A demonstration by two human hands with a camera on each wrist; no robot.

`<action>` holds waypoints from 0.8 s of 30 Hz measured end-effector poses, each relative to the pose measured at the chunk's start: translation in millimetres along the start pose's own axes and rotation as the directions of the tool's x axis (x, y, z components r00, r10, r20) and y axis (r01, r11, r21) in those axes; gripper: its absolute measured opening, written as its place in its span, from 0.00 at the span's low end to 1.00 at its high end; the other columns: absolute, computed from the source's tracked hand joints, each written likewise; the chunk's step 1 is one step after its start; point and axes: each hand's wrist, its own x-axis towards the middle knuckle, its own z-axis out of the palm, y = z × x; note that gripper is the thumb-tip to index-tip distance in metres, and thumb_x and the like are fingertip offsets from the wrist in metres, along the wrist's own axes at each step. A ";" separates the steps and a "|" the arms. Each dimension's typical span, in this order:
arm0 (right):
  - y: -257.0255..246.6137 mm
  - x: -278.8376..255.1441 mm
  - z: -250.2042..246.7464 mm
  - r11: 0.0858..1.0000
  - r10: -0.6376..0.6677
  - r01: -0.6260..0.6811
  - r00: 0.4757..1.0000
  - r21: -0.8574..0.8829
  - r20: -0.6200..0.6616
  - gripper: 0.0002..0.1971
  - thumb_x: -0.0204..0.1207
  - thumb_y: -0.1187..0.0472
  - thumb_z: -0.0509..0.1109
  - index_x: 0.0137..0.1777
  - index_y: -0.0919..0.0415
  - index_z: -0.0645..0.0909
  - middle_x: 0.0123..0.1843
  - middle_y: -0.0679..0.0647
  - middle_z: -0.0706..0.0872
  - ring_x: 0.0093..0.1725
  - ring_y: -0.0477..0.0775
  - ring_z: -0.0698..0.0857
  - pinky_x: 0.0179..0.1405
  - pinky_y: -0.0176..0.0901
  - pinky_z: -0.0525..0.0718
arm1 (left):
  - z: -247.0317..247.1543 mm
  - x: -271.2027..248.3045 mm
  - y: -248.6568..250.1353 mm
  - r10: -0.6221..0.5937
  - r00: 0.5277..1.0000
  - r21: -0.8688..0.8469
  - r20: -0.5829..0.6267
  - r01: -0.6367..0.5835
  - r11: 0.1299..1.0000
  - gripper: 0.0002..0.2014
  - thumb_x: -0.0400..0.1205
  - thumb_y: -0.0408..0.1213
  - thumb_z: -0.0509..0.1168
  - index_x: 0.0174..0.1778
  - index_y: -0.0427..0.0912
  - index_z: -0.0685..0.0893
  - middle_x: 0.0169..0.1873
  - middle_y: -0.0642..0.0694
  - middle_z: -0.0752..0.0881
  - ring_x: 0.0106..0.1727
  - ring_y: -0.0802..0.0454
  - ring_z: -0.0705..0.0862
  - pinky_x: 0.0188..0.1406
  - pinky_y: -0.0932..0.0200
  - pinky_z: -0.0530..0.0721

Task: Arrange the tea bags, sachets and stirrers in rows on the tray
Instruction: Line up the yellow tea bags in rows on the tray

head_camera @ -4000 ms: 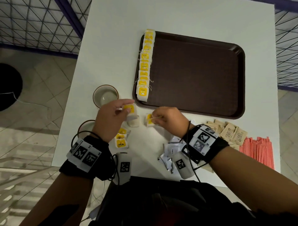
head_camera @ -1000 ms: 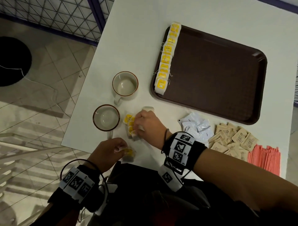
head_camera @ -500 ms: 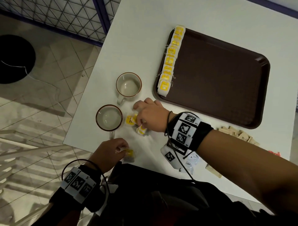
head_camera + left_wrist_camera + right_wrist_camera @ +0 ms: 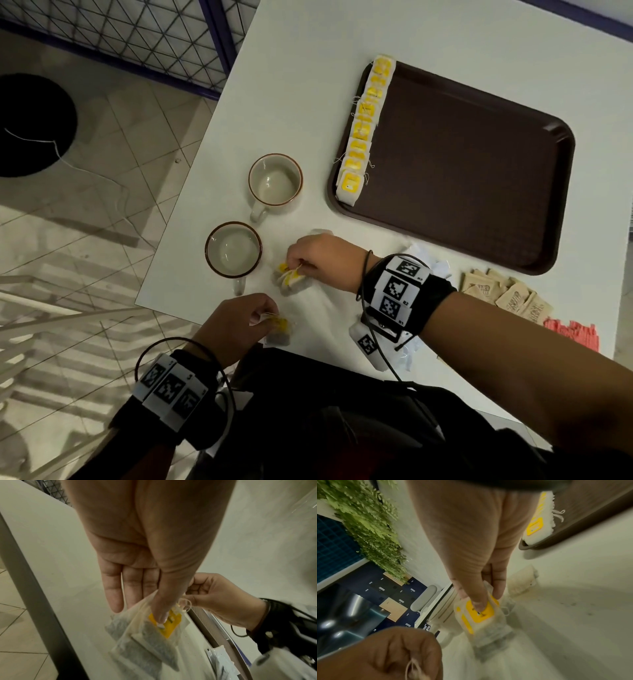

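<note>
A brown tray (image 4: 462,178) lies on the white table with a row of yellow-tagged tea bags (image 4: 359,137) along its left edge. My right hand (image 4: 296,270) pinches a small bunch of loose tea bags (image 4: 291,279) beside the nearer cup; the right wrist view shows its thumb on a yellow tag (image 4: 479,611). At the table's front edge my left hand (image 4: 263,317) pinches more tea bags (image 4: 281,327) under its thumb (image 4: 159,616). One tea bag (image 4: 522,580) lies on the table past the right hand.
Two empty cups (image 4: 275,180) (image 4: 233,249) stand left of the tray. White sachets (image 4: 435,269), brown sachets (image 4: 507,298) and red stirrers (image 4: 575,334) lie to the right behind my right forearm. The table's left edge (image 4: 178,219) is close to the cups.
My right hand has shifted slightly and now pinches the loose tea bags by the nearer cup. My left hand stays at the front edge with its tea bags.
</note>
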 end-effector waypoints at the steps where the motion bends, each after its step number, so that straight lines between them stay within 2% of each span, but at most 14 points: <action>1: 1.3 -6.3 3.3 0.998 0.022 -0.019 0.999 0.052 -0.048 0.06 0.73 0.69 0.66 0.49 0.66 0.79 0.43 0.57 0.82 0.43 0.58 0.79 0.46 0.47 0.75 | -0.1 0.4 1.0 0.004 1.000 -0.003 -0.009 -0.004 1.000 0.11 0.76 0.34 0.71 0.37 0.55 0.79 0.41 0.69 0.83 0.42 0.68 0.82 0.40 0.80 0.74; 4: 8.2 -24.9 10.0 0.986 0.113 -0.094 0.984 0.138 -0.140 0.13 0.72 0.69 0.68 0.56 0.63 0.79 0.46 0.59 0.85 0.44 0.57 0.80 0.46 0.46 0.74 | -0.3 3.4 7.0 0.027 0.999 -0.006 -0.039 -0.027 1.000 0.09 0.77 0.33 0.71 0.38 0.53 0.79 0.37 0.72 0.83 0.39 0.69 0.82 0.39 0.80 0.73; 6: 17.3 -36.3 11.6 0.986 0.138 -0.118 0.973 0.116 -0.186 0.12 0.72 0.68 0.69 0.55 0.62 0.83 0.47 0.59 0.87 0.49 0.59 0.82 0.48 0.42 0.72 | -0.7 8.8 14.1 0.057 0.996 -0.001 -0.066 -0.057 0.998 0.05 0.77 0.37 0.70 0.40 0.51 0.80 0.36 0.74 0.83 0.39 0.73 0.80 0.39 0.82 0.72; 8: 26.6 -47.9 8.9 0.978 0.188 -0.161 0.958 0.136 -0.215 0.11 0.71 0.69 0.70 0.53 0.64 0.84 0.49 0.60 0.88 0.51 0.60 0.83 0.48 0.40 0.71 | 0.1 18.6 22.2 0.072 0.995 -0.027 -0.069 -0.074 0.997 0.02 0.75 0.44 0.65 0.41 0.52 0.81 0.35 0.66 0.85 0.41 0.74 0.80 0.41 0.82 0.72; 11: 39.8 -61.1 1.2 0.952 0.250 -0.204 0.949 0.230 -0.194 0.10 0.71 0.69 0.72 0.53 0.65 0.84 0.50 0.59 0.87 0.49 0.56 0.83 0.52 0.43 0.77 | 4.0 38.4 33.3 0.074 0.996 0.028 -0.050 -0.073 0.997 0.15 0.73 0.49 0.59 0.44 0.43 0.85 0.40 0.53 0.85 0.43 0.64 0.79 0.44 0.80 0.70; 13: 48.0 -61.7 -2.7 0.936 0.269 -0.217 0.949 0.277 -0.164 0.11 0.70 0.68 0.74 0.53 0.65 0.85 0.52 0.60 0.86 0.49 0.53 0.82 0.50 0.39 0.78 | 6.9 51.7 39.4 0.102 0.993 0.062 -0.053 -0.098 0.993 0.25 0.71 0.53 0.56 0.46 0.36 0.86 0.46 0.44 0.84 0.48 0.54 0.79 0.45 0.76 0.68; 15: 55.2 -56.2 -3.5 0.932 0.269 -0.221 0.953 0.288 -0.138 0.12 0.69 0.67 0.75 0.53 0.65 0.84 0.55 0.60 0.84 0.51 0.52 0.81 0.47 0.33 0.76 | 8.5 63.2 42.3 0.092 0.995 0.079 -0.044 -0.088 0.993 0.31 0.66 0.56 0.52 0.49 0.36 0.86 0.57 0.41 0.82 0.59 0.52 0.78 0.56 0.70 0.67; 17: 60.0 -48.9 -2.6 0.934 0.257 -0.218 0.960 0.281 -0.108 0.13 0.69 0.68 0.75 0.53 0.66 0.84 0.60 0.60 0.83 0.56 0.55 0.82 0.50 0.36 0.77 | 9.0 72.1 46.1 0.042 0.999 0.097 -0.015 -0.040 0.994 0.32 0.65 0.57 0.52 0.51 0.37 0.86 0.64 0.40 0.78 0.66 0.48 0.77 0.60 0.68 0.66; 19: 63.6 -43.7 -3.6 0.934 0.252 -0.219 0.964 0.283 -0.085 0.13 0.69 0.68 0.75 0.54 0.66 0.84 0.64 0.59 0.82 0.59 0.56 0.82 0.54 0.38 0.78 | 9.4 78.4 51.1 0.012 1.000 0.101 -0.011 -0.011 0.995 0.29 0.67 0.53 0.56 0.52 0.35 0.85 0.64 0.39 0.78 0.65 0.45 0.77 0.62 0.64 0.67; 21: 65.7 -40.8 -5.4 0.928 0.246 -0.213 0.966 0.306 -0.075 0.12 0.69 0.68 0.74 0.53 0.65 0.84 0.61 0.59 0.84 0.57 0.57 0.83 0.53 0.38 0.78 | 9.0 81.6 53.2 0.014 1.000 0.079 -0.026 -0.012 0.997 0.29 0.67 0.53 0.57 0.54 0.34 0.84 0.60 0.38 0.80 0.62 0.44 0.78 0.63 0.58 0.71; 24: 69.2 -41.7 -5.4 0.896 0.237 -0.189 0.969 0.401 -0.074 0.08 0.70 0.68 0.75 0.49 0.61 0.85 0.50 0.57 0.88 0.51 0.59 0.85 0.55 0.54 0.82 | 7.3 82.6 53.8 -0.017 0.999 0.007 -0.039 0.017 1.000 0.24 0.68 0.46 0.61 0.56 0.36 0.84 0.53 0.39 0.84 0.52 0.45 0.80 0.56 0.57 0.76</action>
